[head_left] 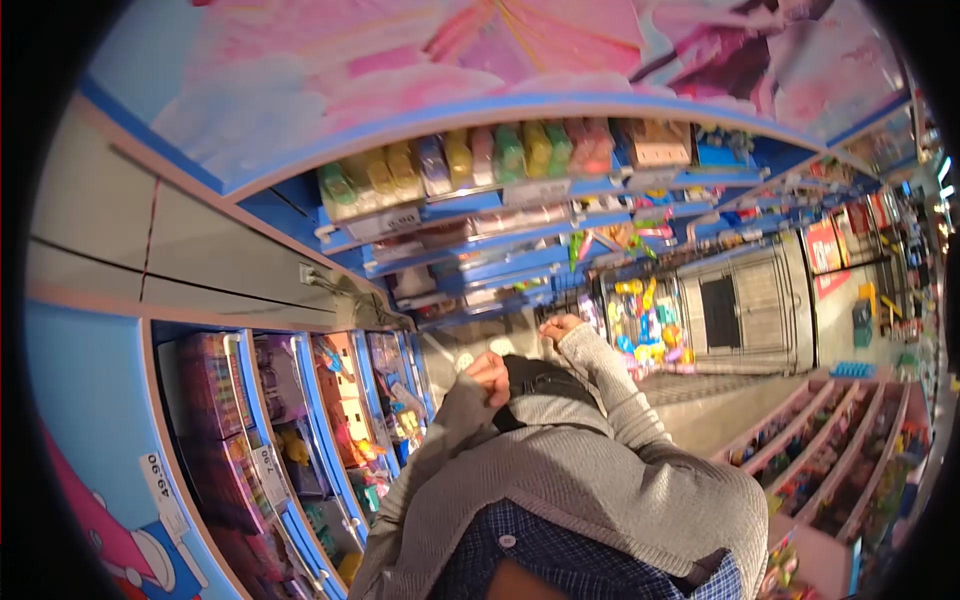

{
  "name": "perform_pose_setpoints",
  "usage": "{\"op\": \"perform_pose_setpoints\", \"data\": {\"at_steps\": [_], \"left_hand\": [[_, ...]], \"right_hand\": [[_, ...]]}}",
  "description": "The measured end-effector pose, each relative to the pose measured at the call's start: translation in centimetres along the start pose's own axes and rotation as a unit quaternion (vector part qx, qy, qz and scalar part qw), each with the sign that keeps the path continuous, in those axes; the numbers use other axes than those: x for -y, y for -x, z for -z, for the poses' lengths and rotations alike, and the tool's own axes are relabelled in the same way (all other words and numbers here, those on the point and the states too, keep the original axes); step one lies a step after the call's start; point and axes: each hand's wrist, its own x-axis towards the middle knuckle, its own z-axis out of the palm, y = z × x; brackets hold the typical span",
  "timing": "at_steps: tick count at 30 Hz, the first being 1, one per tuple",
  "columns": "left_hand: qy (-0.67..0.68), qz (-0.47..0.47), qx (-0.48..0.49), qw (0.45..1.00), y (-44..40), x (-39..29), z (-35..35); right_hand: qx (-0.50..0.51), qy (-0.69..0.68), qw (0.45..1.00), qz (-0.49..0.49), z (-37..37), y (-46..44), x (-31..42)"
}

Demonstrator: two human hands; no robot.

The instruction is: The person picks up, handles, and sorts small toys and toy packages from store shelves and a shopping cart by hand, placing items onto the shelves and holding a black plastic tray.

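Observation:
My left hand (487, 378) is in front of my waist with its fingers curled closed. Nothing shows sticking out of it. Farther forward and to the right, my right hand (560, 327) is also closed, its fingers bent together, with no object visible in it. The hands are apart from each other and touch no shelf. Between and below them is dark clothing (545, 380) at my waist. Long grey ribbed sleeves (625, 400) cover both arms down to the wrists.
Blue shelves (470, 245) ahead hold several colourful bottles (510, 150) above boxed goods. Shelves of boxed toys (215, 400) stand at left, with a price tag (165, 495). A wire bin of bright toys (650, 320) is ahead right. Pink shelving (800, 440) stands at right.

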Motion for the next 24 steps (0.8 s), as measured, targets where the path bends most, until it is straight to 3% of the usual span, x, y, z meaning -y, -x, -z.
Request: {"op": "perform_pose_setpoints", "data": {"at_steps": [2, 3, 6, 7, 10, 14, 15, 19, 21, 24], "left_hand": [[0.024, 0.024, 0.046, 0.998, -0.5, 0.3, 0.9], [0.041, 0.037, 0.068, 0.996, -0.7, 0.7, 1.3], [0.049, 0.085, 0.086, 0.991, -1.3, 1.9, 1.8], [0.048, 0.095, 0.087, 0.991, -1.4, 2.3, 2.0], [0.059, 0.14, 0.069, 0.986, -1.4, 3.3, 2.5], [-0.043, 0.068, 0.028, 0.996, -1.3, 4.0, 4.3], [0.036, 0.049, -0.013, 0.998, -0.8, 4.1, 4.2], [0.036, -0.027, -0.034, 0.998, 0.3, 5.2, 5.6], [0.037, -0.059, -0.022, 0.997, 0.9, 6.1, 6.0], [0.055, -0.075, -0.068, 0.993, 1.4, 8.5, 6.7]], "right_hand": [[-0.065, -0.009, 0.996, 0.068, -0.5, 0.5, -2.7], [-0.134, 0.035, 0.99, 0.014, -0.5, 1.1, -2.3], [-0.363, 0.196, 0.91, 0.039, -0.2, 2.6, -4.2], [-0.369, 0.263, 0.891, -0.026, 0.1, 3.2, -4.9], [-0.415, 0.268, 0.869, 0.026, 0.5, 4.5, -9.7], [-0.402, 0.245, 0.881, 0.047, 0.7, 6.0, -13.8], [-0.428, 0.228, 0.873, 0.058, 0.4, 6.5, -12.8], [-0.459, 0.225, 0.859, 0.046, 1.5, 7.5, -13.8], [-0.42, 0.243, 0.874, 0.013, 2.3, 8.1, -14.8], [-0.27, 0.301, 0.914, 0.012, 3.7, 9.2, -16.6]]}}
